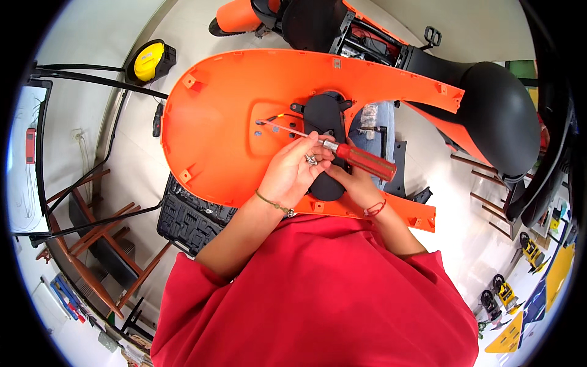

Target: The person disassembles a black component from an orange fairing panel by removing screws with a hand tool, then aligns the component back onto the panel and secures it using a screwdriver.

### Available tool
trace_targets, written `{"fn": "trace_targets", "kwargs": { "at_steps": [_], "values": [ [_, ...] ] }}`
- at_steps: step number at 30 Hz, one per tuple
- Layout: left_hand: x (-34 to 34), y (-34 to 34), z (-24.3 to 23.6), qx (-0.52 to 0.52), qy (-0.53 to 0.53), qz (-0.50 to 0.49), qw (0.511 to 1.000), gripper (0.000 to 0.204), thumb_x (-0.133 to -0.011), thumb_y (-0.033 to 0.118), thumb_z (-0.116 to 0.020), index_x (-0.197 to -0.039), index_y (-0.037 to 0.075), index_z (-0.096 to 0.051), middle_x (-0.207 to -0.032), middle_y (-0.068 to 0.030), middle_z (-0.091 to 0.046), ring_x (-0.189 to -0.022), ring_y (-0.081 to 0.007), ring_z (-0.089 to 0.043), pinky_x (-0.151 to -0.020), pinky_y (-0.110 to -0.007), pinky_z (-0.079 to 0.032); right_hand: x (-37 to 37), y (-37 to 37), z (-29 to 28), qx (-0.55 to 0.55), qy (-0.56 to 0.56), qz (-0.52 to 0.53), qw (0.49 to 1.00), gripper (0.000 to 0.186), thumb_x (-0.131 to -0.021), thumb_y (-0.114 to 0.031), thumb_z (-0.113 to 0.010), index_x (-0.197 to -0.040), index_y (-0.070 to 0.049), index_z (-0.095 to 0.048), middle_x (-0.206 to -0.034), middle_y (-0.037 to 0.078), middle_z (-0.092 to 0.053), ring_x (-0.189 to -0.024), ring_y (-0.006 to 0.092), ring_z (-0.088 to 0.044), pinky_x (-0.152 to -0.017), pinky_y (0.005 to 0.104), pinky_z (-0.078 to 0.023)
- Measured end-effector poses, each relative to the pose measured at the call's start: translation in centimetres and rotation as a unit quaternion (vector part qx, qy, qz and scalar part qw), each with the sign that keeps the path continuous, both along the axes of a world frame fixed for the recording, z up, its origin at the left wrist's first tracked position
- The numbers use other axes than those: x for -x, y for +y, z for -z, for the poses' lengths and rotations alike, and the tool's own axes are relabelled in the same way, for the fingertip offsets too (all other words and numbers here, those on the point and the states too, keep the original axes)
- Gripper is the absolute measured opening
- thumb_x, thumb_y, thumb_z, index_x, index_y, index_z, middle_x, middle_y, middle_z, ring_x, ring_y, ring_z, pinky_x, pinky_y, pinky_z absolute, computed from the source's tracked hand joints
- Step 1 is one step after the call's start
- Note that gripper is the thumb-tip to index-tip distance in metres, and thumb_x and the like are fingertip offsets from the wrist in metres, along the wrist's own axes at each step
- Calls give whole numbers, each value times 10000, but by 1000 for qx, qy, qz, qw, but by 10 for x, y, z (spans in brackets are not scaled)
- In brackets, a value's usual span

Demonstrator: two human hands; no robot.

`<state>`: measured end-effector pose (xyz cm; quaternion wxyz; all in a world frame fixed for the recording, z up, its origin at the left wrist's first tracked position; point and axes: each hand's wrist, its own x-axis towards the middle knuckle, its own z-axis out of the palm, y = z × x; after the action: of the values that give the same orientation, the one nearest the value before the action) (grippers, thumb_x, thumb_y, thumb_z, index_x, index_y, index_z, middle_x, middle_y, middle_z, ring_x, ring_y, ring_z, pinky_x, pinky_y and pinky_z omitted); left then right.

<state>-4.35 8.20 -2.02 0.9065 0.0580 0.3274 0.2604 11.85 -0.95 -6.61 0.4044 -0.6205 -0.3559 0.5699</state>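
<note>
A screwdriver [367, 162] with a red translucent handle lies slantwise, its thin shaft pointing left and its tip beside a small dark hole with short wires. My left hand [290, 168] is closed on it, fingertips at the shaft near the handle; a ring and a cord bracelet show. Below the handle, my right hand [361, 185] lies over a black oval plastic part [324, 117], its thumb toward that part. The handle hides most of its fingers. Both hands are above a large orange curved panel [211, 131], inner side up, with clips along its rim.
An open black tool case [189, 217] sits under the panel's left side. Beyond the panel stands an orange and black vehicle with a black seat [501, 116]. On the floor at left are a power driver [158, 119], a yellow-and-black object [148, 62] and wooden chairs [101, 241].
</note>
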Motion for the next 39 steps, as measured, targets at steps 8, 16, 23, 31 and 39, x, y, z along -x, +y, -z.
{"fn": "trace_targets", "kwargs": {
  "at_steps": [8, 16, 23, 31, 39],
  "values": [
    [-6, 1, 14, 18, 7, -7, 1000, 248, -1010, 240, -511, -1043, 4, -583, -890, -60, -623, -857, -138, -615, -826, -292, -513, -15, -15, 29, 37, -202, -89, 975, 743, -922, -295, -637, -1451, 63, -259, -1219, 236, -601, -1170, 314, -581, -957, 378, -455],
    [-7, 3, 22, -56, 68, 86, 992, 262, -1009, 277, -517, -989, 35, -614, -837, -30, -584, -757, -100, -543, -677, -252, -440, -16, 3, -36, -35, -449, -133, 883, 713, -865, -380, -674, -1403, 1, -402, -1064, 228, -632, -950, 386, -640, -832, 383, -504],
    [-19, 1, 8, -70, 105, 160, 979, 371, -1019, 362, -485, -942, 28, -626, -799, -10, -557, -659, -69, -472, -580, -222, -385, -23, -10, -83, -178, -253, -80, 947, 689, -709, -239, -851, -1286, -27, -541, -947, 134, -663, -775, 281, -649, -721, 341, -521],
    [-11, 17, 9, -191, 202, 170, 946, 379, -1021, 364, -434, -912, 46, -610, -670, 40, -451, -596, -44, -407, -520, -199, -300, -54, -11, -151, -291, -276, 160, 902, 581, -854, -520, -677, -960, 45, -595, -757, 110, -626, -617, 169, -563, -532, 297, -435],
    [-24, 32, 23, -231, 247, 115, 934, 209, -982, 216, -507, -925, 36, -596, -677, 45, -438, -588, -27, -395, -508, -194, -288, -67, 32, -145, -330, -342, 228, 850, 434, -924, -353, -604, -978, 77, -604, -955, 187, -645, -607, 155, -579, -478, 221, -402]
  ]
}}
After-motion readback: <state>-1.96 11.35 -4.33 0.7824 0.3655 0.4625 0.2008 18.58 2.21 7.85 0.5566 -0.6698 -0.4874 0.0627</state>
